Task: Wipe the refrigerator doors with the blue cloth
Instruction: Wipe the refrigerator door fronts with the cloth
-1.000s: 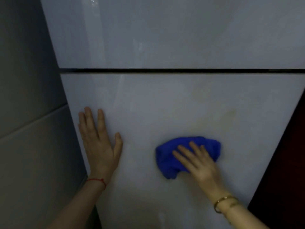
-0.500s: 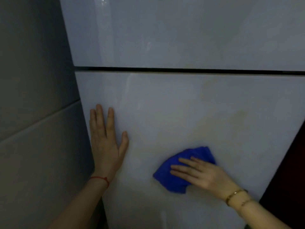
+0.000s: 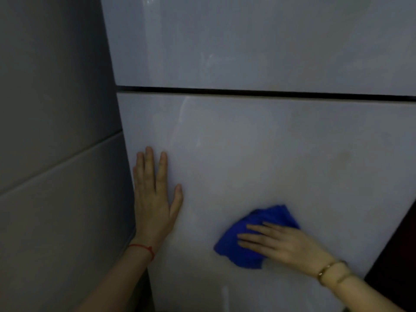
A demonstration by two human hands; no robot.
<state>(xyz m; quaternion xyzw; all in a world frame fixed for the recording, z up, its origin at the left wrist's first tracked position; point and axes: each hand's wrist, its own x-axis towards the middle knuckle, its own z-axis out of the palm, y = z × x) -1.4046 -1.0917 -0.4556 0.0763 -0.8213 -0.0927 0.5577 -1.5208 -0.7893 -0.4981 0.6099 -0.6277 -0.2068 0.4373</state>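
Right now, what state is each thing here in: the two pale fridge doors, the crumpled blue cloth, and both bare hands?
Upper pale glossy refrigerator door: shut.
Lower pale glossy refrigerator door: shut, faint yellowish smudge at right.
Crumpled blue cloth: bunched, pressed against the lower door.
Left hand: open, flat on the lower door, fingers up.
Right hand: flat on the cloth, fingers pointing left.
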